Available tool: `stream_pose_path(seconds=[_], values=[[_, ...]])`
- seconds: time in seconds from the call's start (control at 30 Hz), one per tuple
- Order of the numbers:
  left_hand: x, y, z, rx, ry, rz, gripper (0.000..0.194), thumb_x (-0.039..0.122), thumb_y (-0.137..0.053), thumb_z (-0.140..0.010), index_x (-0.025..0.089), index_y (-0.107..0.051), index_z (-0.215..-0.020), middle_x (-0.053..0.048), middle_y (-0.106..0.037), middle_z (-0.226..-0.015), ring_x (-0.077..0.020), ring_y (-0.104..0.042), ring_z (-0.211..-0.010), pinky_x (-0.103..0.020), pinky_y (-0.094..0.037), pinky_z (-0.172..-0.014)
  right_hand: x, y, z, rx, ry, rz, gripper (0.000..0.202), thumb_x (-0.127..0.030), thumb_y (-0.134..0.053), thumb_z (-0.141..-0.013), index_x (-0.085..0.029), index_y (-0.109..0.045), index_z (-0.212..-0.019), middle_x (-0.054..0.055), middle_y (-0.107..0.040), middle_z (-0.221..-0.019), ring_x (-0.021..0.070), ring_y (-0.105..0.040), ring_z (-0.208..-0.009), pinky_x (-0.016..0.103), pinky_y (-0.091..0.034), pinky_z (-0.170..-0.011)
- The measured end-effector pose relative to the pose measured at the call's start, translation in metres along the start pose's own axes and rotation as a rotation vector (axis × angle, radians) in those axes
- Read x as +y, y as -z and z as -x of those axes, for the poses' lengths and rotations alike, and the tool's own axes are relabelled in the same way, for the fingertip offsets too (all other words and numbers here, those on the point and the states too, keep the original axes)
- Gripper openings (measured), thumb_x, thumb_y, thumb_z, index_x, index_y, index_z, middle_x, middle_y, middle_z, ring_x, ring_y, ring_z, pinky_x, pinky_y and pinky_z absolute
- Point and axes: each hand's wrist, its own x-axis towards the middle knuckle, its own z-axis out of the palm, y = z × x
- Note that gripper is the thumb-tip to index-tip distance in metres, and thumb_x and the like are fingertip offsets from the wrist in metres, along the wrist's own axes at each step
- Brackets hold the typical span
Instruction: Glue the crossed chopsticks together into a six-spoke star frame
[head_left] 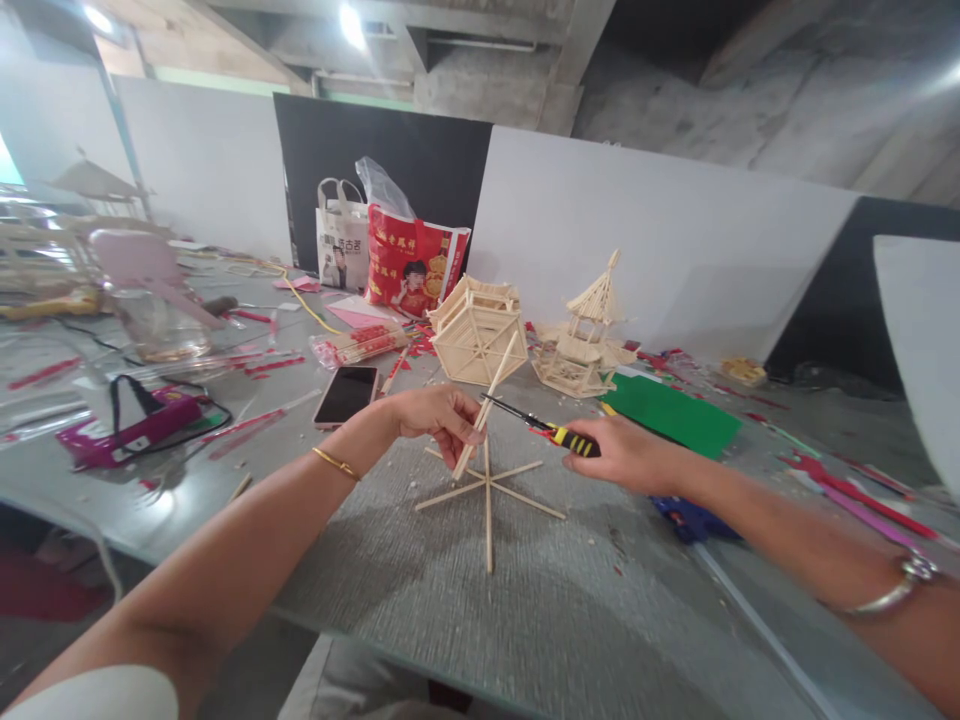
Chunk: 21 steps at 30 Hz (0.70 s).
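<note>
My left hand [450,420] pinches a pair of thin wooden sticks [499,372], slanted upward to the right. My right hand [619,453] is closed around black-and-yellow-handled scissors [574,440]. Their narrow dark blades point left and meet the sticks just above my left fingers, where I cannot tell whether they touch. Below both hands a star-shaped frame of wooden sticks [489,530] lies flat on the table, its arms crossing at one centre. Behind the sticks stands a hexagonal stick-built model [480,340], and to its right a small stick pagoda [589,345] with a pointed roof.
Left of my hands lie a phone [347,397], a bag of sticks [360,343] and a purple device [131,425]. A green sheet [679,412] and a blue glue gun [690,518] are to the right. A red bag [409,262] stands behind, and scraps litter the grey table [390,590].
</note>
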Motion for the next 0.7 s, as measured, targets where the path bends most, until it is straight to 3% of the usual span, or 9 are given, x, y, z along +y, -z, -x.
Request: stream_pose_path(seconds=[0.4, 0.53, 0.7], values=[[0.000, 0.001, 0.000, -0.015, 0.016, 0.019, 0.027, 0.032, -0.080, -0.063, 0.011, -0.064, -0.070, -0.002, -0.068, -0.061, -0.0162, -0.066, -0.053, -0.025, -0.058, -0.050, 0.000, -0.016, -0.008, 0.019, -0.021, 0.009, 0.027, -0.021, -0.049, -0.079, -0.012, -0.065, -0.098, 0.011, -0.067, -0.090, 0.0208, -0.057, -0.081, 0.028, -0.036, -0.070], [-0.003, 0.006, 0.000, -0.027, 0.046, 0.016, 0.026, 0.031, -0.079, -0.065, 0.011, -0.064, -0.071, -0.003, -0.068, -0.060, -0.0163, -0.066, -0.052, -0.025, -0.057, -0.049, -0.008, -0.017, -0.010, -0.007, -0.055, 0.012, 0.021, -0.020, -0.050, -0.077, -0.012, -0.065, -0.089, 0.009, -0.065, -0.081, 0.0187, -0.055, -0.072, 0.026, -0.034, -0.063], [-0.002, 0.011, 0.007, -0.118, -0.026, 0.095, 0.025, 0.029, -0.079, -0.065, 0.010, -0.066, -0.076, -0.004, -0.070, -0.063, -0.0182, -0.067, -0.051, -0.025, -0.057, -0.046, -0.018, -0.009, -0.003, -0.018, -0.026, -0.035, 0.021, -0.025, -0.048, -0.078, -0.014, -0.062, -0.089, 0.005, -0.062, -0.077, 0.0171, -0.053, -0.070, 0.026, -0.034, -0.061]])
